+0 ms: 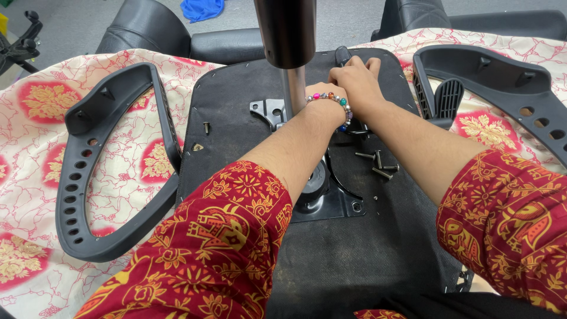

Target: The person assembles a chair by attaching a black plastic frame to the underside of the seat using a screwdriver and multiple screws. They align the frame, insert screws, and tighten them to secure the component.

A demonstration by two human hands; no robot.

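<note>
Near seat base (236, 106) far edge, right hand (356, 80)

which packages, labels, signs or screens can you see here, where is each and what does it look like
None in view: no package, label, sign or screen.
Both hands work on the black underside of a chair seat, beside the metal column.
Loose bolts lie on the seat; black armrests rest on a patterned red and cream cloth.
</note>
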